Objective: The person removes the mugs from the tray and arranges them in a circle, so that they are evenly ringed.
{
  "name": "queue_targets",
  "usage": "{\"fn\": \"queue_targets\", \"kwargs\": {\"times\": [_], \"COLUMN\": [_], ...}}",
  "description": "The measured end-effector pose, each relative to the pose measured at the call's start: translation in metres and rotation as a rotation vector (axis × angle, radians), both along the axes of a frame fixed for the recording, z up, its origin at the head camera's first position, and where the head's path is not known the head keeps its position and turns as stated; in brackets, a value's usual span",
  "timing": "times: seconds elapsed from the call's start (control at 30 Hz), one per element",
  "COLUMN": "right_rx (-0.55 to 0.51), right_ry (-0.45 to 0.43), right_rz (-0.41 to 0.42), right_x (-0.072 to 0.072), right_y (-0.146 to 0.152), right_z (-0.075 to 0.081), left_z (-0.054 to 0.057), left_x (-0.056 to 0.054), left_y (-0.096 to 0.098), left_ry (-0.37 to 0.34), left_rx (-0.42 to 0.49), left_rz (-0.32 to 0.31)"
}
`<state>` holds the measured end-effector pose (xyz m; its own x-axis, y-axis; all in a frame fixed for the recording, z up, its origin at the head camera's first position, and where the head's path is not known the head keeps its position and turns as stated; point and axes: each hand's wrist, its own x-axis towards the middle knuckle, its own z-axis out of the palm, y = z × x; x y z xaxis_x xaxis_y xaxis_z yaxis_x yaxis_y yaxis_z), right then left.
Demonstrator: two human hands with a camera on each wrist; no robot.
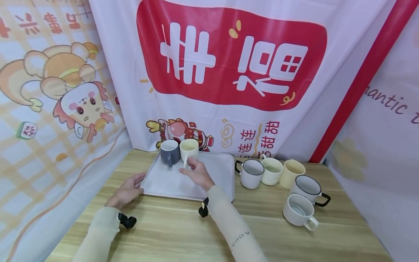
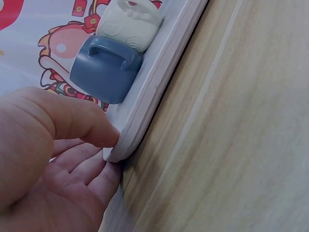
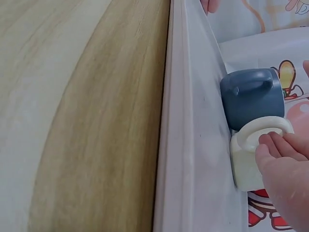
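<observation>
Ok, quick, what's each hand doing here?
Left hand: open, thumb and fingers touching the tray corner.
Right hand: fingertips on the cream mug handle; a real grip cannot be told.

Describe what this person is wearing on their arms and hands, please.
Both arms wear long, pale cream sleeves; the right sleeve has small dark lettering near the forearm. The left hand and right hand are bare. A small black device is strapped under each wrist.
</observation>
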<state>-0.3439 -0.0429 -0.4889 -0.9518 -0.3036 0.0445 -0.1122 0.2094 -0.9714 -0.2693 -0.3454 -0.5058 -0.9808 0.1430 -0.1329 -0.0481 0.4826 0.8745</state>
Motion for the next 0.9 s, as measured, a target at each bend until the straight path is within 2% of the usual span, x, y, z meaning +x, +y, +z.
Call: {"fn": "queue_targets", "kwargs": {"times": [0.1, 0.23, 0.43, 0.5, 0.6, 0.7, 0.8, 0.9], "right_rx": [-0.077, -0.139, -0.035, 0.011, 0.051, 0.049, 0.007, -0.046], "right_ry": [-0.039, -0.124, -0.203, -0.222, -0.244, -0.290, -0.362, -0.427], "right_rz": [-0.027, -0.104, -0.295, -0.323, -0.284, -0.187, -0.089, -0.043], "right_x": [-0.005, -0.010, -0.013, -0.012, -0.009, -0.005, 0.001, 0.006], "right_y": [-0.004, -0.007, -0.003, 0.003, 0.013, 0.024, 0.034, 0.043], "right_z": [-0.004, -0.004, 0.003, 0.006, 0.008, 0.012, 0.017, 0.021], "left_z": [-0.001, 0.000, 0.003, 0.002, 0.001, 0.000, -0.001, -0.001], "left_x": [0.000, 0.001, 0.002, 0.001, 0.001, 0.001, 0.000, 0.000], "left_y": [0.002, 0.003, 0.002, 0.002, 0.002, 0.002, 0.001, 0.001], "left_ry": [-0.004, -0.007, -0.010, -0.008, -0.015, -0.018, -0.017, -0.019], "left_rx": [-0.003, -0.004, -0.003, -0.011, -0.014, -0.012, -0.019, -0.032], "left_rz": [0.002, 0.012, 0.024, 0.018, 0.021, 0.016, 0.011, 0.011]}}
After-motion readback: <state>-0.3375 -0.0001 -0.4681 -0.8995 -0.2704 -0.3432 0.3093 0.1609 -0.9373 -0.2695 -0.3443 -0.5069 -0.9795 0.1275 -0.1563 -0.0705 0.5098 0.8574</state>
